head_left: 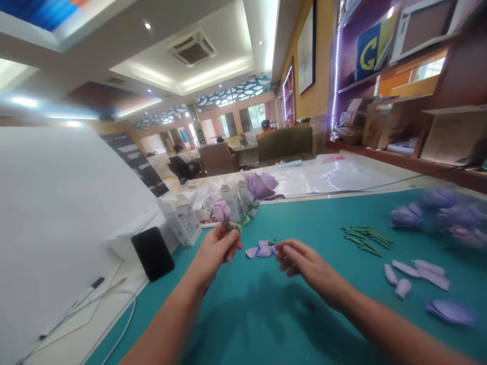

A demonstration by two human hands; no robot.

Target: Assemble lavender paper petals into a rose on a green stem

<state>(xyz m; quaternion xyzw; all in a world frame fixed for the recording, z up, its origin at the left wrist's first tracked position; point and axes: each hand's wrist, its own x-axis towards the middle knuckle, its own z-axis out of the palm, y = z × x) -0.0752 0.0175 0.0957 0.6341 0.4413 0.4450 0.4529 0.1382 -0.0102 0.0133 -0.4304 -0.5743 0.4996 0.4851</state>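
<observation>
My left hand [218, 248] is closed, thumb against fingers, around the base of a small pale purple artificial rose [221, 210] held upright above the mat. Green leaf parts show just over its fingertips. My right hand [297, 258] has its fingers curled and pinched at the right end of a small row of loose purple petals [263, 249]. Whether anything is between those fingertips is hidden. Behind the rose rises a larger purple artificial flower [261, 185] with green leaves low on its stem.
On the teal mat [304, 218] lie green stems [367, 238], more loose petals [420, 271], a single purple piece [451, 311] and blurred purple flowers [456, 213]. White boxes [182, 220], a black tablet-like object [152, 253] and a cable [127, 324] are on the left.
</observation>
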